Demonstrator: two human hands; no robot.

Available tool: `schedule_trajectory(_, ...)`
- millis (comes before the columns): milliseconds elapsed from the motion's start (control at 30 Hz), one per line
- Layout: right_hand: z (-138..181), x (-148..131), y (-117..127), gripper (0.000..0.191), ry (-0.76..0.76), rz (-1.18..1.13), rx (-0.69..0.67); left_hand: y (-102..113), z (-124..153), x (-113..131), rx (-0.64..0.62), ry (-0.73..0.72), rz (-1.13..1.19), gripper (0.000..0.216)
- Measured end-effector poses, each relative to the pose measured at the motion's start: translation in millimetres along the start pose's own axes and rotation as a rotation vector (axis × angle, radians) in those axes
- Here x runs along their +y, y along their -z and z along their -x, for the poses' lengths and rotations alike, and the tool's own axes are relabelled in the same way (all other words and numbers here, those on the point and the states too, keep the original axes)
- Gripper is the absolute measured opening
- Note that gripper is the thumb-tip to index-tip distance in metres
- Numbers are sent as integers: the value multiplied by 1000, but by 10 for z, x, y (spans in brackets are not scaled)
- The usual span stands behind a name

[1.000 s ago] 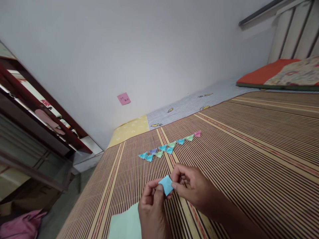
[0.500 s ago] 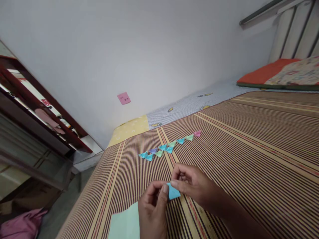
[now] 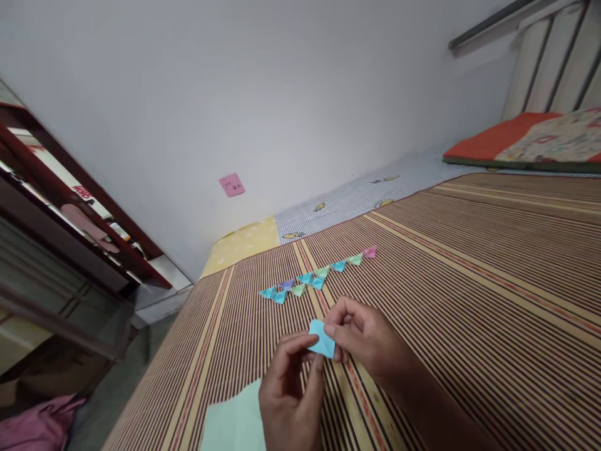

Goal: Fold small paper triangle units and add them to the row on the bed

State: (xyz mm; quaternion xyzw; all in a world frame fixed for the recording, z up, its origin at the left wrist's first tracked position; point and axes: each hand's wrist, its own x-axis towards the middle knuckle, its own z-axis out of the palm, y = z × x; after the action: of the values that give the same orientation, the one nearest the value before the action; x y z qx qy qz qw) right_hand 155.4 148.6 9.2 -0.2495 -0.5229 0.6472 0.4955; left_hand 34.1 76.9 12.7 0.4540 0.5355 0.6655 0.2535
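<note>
A small square of folded blue paper (image 3: 321, 340) is held up between my two hands, with a crease line across its face. My left hand (image 3: 293, 391) pinches its left and lower edges between thumb and fingers. The thumb and fingers of my right hand (image 3: 359, 335) grip its right side. Beyond my hands, several small folded paper triangles (image 3: 298, 290) in blue, green, purple and pink lie in slanting rows on the striped mat. A pale green sheet of paper (image 3: 233, 421) lies left of my left hand, partly hidden by it.
The striped bamboo mat (image 3: 446, 282) covers the bed. A pink note (image 3: 231, 185) is stuck on the white wall (image 3: 300, 94). An orange and patterned pillow (image 3: 498, 141) lies at the far right. Pink cloth (image 3: 40, 426) is at the lower left, beside the floor.
The blue paper has been turned and raised slightly, so its creased face now shows. My left fingers have shifted to its left and lower edges; my right hand still grips its right side.
</note>
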Motion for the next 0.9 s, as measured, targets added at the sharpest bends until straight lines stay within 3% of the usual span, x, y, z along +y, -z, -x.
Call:
schedule_trajectory(167, 29, -38, -18, 16, 5, -73, -63, 58, -24, 15, -39, -32, 10, 18)
schedule_trajectory(367, 75, -104, 23, 18, -14, -135, -225, 107, -36, 78, 30, 28, 47, 23)
schedule_trajectory(633, 97, -118, 23, 21, 8, 8, -194, 140, -53, 43, 58, 66, 64, 23)
schedule_trajectory(900, 101, -156, -27, 4, 197, 150, -156, 201, -92, 10, 34, -108, -58, 9)
